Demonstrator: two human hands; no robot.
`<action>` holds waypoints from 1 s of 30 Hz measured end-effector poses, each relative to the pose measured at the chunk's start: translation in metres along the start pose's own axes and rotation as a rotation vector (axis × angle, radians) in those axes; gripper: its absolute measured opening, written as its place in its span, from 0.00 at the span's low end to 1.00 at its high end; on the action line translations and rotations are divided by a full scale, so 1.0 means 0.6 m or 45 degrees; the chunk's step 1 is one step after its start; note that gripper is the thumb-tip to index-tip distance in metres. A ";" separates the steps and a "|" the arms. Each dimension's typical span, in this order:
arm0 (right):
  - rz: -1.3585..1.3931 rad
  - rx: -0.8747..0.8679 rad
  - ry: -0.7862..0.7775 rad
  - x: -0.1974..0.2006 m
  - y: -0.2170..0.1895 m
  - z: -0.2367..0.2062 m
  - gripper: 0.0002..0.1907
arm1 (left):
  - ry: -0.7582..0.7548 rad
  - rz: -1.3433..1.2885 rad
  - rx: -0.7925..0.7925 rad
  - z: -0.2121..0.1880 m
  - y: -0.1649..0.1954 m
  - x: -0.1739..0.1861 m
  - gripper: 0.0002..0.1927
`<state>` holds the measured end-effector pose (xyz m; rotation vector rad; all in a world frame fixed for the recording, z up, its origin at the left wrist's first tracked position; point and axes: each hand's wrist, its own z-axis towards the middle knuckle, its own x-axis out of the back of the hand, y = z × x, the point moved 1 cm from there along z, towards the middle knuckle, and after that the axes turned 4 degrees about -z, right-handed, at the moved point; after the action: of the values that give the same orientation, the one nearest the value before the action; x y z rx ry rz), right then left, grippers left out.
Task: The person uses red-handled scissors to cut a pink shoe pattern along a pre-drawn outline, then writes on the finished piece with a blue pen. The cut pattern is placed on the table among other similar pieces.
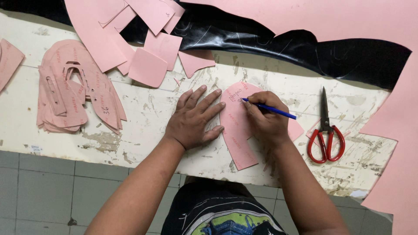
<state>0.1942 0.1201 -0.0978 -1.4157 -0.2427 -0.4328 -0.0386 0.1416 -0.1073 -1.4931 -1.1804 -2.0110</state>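
A curved pink pattern piece [235,126] lies flat on the worn white worktable [148,113]. My left hand [193,119] rests palm down with fingers spread, its fingertips pressing the piece's left edge. My right hand [266,119] holds a blue pen [272,110] with the tip touching the upper part of the pink piece, where some handwriting shows. The right hand covers the piece's right side.
Red-handled scissors [324,135] lie shut to the right of my right hand. A stack of cut pink pattern pieces [74,91] sits at the left. Loose pink offcuts [148,48] and a black sheet [305,48] lie at the back. A large pink sheet [396,130] covers the right side.
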 end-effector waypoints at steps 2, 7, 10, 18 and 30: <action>-0.021 0.032 0.004 0.000 -0.001 0.001 0.05 | 0.004 -0.007 -0.007 0.001 0.000 0.000 0.30; -0.010 0.081 0.013 0.005 0.005 -0.002 0.07 | 0.040 -0.016 -0.026 -0.001 0.000 0.001 0.30; 0.032 0.145 -0.035 0.007 0.011 -0.003 0.07 | 0.048 -0.030 -0.030 -0.001 0.000 0.002 0.30; 0.296 -0.062 -0.015 0.023 0.024 -0.003 0.07 | 0.047 -0.054 -0.022 -0.001 0.000 0.002 0.29; 0.063 0.015 -0.025 0.016 0.017 0.007 0.05 | 0.016 0.001 -0.004 0.000 0.002 0.002 0.30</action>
<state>0.2075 0.1236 -0.1026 -1.4124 -0.2254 -0.3762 -0.0385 0.1410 -0.1057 -1.4802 -1.1719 -2.0201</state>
